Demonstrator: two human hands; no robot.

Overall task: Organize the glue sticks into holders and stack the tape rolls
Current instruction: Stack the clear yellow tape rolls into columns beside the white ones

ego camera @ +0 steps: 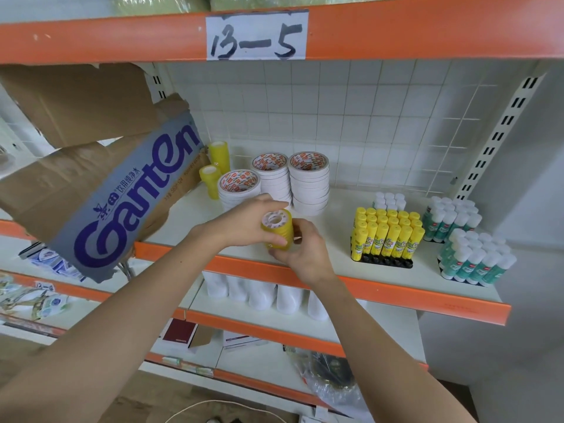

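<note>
Orange-edged shelf (305,274) at chest height: I hold a yellow tape stack (279,228) above its front lip, left hand (250,221) curled over it, right hand (300,253) cupping beneath (axis tilted toward me), yellow rolls (218,154) back-left.

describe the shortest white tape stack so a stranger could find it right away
On the shelf under the 13-5 label, three white tape stacks stand left of centre near the back. It is the front-left stack, beside the small yellow tape rolls. It is clearly lower than the other two stacks.
</note>
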